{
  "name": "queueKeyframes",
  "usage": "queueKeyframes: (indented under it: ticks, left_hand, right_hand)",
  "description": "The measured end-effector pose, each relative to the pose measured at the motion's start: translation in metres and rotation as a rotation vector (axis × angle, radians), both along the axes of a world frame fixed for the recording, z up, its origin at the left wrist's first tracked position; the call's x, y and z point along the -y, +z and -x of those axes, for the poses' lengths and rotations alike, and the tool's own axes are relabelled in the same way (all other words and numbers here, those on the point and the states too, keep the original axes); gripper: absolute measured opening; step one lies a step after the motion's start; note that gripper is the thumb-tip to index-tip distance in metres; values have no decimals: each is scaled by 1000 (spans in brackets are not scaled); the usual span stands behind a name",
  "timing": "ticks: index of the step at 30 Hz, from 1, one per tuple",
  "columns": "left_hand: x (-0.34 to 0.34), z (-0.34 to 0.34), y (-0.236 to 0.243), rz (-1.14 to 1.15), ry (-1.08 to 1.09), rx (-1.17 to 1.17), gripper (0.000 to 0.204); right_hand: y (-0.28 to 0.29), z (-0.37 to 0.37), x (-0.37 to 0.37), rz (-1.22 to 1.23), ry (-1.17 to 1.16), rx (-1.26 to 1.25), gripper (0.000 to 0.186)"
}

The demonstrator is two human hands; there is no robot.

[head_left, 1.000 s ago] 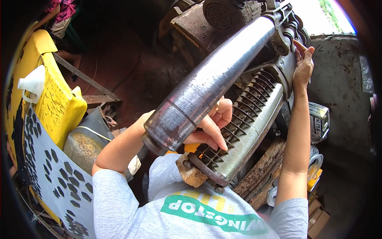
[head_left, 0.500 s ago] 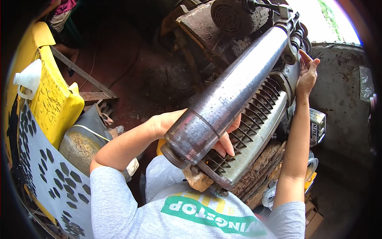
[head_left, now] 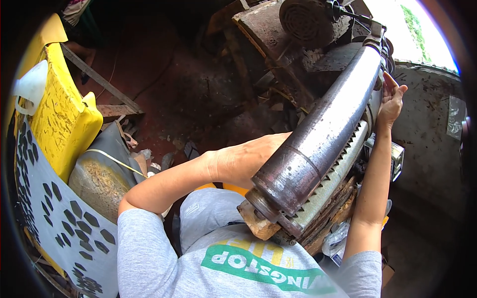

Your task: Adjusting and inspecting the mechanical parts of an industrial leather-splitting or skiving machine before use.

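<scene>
A long polished metal roller [head_left: 318, 139] runs diagonally on the machine, lying over a textured metal bed [head_left: 335, 179] whose row of dark fins now shows mostly as points along the roller's edge. My left hand [head_left: 248, 159] reaches in behind the roller from the left, its fingers hidden by it. My right hand [head_left: 390, 107] is at the far right side of the machine, beside the roller's upper end, fingers bent and apart against or very near the metal. A wooden block [head_left: 256, 223] sits under the near end.
Left are a yellow plastic container [head_left: 69, 129], a white funnel-like piece [head_left: 35, 84], a sheet with dark cut pieces [head_left: 64, 213] and a grey sack [head_left: 94, 184]. A rusty motor [head_left: 308, 22] stands behind. A grey wall [head_left: 422, 139] is right. Part of another person shows top left.
The roller has shifted right and toward me, covering most of the fins. My left hand moved right with it, its fingers going out of sight. My right hand shifted slightly right and down.
</scene>
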State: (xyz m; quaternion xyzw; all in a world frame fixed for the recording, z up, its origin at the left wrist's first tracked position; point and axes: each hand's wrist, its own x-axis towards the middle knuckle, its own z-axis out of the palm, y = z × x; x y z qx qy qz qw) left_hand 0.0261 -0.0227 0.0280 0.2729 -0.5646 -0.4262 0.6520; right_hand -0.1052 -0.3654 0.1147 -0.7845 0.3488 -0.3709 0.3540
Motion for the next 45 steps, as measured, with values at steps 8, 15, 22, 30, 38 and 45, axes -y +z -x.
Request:
queueKeyframes:
  ticks: [8, 15, 22, 30, 38, 45]
  left_hand:
    - [11, 3, -9, 283, 257, 136, 43]
    - [0, -2, 3, -99, -48, 134, 40]
    - [-3, 3, 14, -138, 136, 60, 24]
    - [-7, 7, 31, -307, 41, -99, 23]
    - [0, -7, 39, -75, 95, 366, 13]
    - [-4, -9, 54, -201, 51, 516, 11]
  right_hand:
    - [-1, 1, 1, 4, 4, 1, 75]
    - [-1, 1, 0, 6, -5, 25, 74]
    - [-3, 1, 2, 3, 23, 43, 73]
    - [-3, 2, 4, 8, 50, 50, 73]
    - [-3, 0, -1, 17, 73, 54, 72]
    - [-4, -1, -1, 81, 77, 76, 69]
